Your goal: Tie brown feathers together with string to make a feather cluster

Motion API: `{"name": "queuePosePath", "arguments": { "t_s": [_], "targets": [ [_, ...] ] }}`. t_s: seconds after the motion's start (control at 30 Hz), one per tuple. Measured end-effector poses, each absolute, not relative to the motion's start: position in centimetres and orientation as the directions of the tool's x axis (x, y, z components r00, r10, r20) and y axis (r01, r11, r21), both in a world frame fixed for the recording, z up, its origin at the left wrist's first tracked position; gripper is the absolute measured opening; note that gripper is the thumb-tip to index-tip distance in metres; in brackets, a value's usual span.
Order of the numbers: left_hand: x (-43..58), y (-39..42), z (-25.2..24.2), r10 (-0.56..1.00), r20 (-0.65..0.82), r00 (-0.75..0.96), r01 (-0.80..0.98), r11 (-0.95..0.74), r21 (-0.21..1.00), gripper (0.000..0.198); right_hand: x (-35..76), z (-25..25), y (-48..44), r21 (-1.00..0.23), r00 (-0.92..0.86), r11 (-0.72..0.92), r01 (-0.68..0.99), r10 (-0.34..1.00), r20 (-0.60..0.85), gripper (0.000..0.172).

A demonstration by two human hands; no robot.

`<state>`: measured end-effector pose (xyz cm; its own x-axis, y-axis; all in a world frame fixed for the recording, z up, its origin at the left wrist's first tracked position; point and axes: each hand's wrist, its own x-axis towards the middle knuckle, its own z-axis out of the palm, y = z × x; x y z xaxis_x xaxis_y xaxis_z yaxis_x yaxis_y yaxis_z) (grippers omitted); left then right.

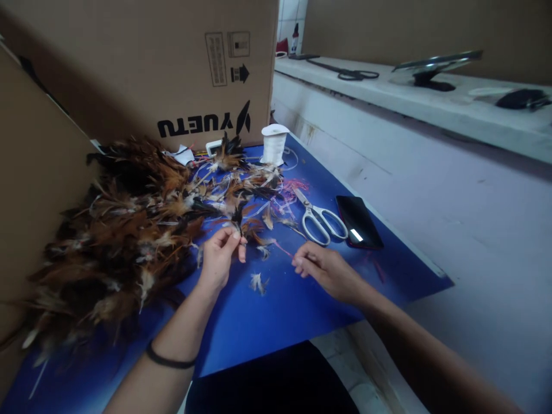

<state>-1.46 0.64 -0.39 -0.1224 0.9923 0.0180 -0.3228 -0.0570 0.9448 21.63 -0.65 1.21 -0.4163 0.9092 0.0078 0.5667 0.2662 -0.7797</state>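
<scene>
My left hand [219, 256] pinches a small bunch of dark feathers [237, 217], tips pointing up, over the blue tabletop [241, 322]. Between the thumb and fingers of my right hand [324, 265] is the end of a thin pink string [282, 248], which runs leftward toward the feathers by my left hand. Whether it is tied to them I cannot tell. A small pale feather tuft [257, 284] lies below my hands. White-handled scissors [321, 221] rest just beyond my right hand, beside a black phone [359, 222].
A large heap of brown feathers [116, 247] covers the left side. Behind stand a white spool [274, 145] and a printed cardboard box [181, 63]. Tangled pink string [293, 190] lies near the scissors. A wall ledge on the right holds black scissors [356, 75].
</scene>
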Motion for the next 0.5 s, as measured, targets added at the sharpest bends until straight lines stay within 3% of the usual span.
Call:
{"name": "queuePosePath", "arguments": {
  "t_s": [0.1, 0.27, 0.5],
  "targets": [
    [-1.4, 0.4, -0.4, 0.998, -0.034, -0.055, -0.340, 0.013, 0.940, 0.021, 20.5, 2.3, 0.0, -0.812, -0.441, 0.247, 0.529, 0.898, -0.015, 0.012],
    [-1.5, 0.4, -0.3, 0.996, -0.085, 0.006, -0.364, 0.081, 0.928, 0.022, 18.5, 4.1, 1.3, -0.725, -0.445, 0.368, 0.582, 0.890, 0.095, 0.013],
    [-1.5, 0.5, -0.3, 0.994, -0.109, 0.025, -0.381, 0.110, 0.918, 0.024, 17.2, 3.6, 2.6, -0.741, -0.438, 0.443, 0.505, 0.871, 0.221, 0.012]
  ]
}}
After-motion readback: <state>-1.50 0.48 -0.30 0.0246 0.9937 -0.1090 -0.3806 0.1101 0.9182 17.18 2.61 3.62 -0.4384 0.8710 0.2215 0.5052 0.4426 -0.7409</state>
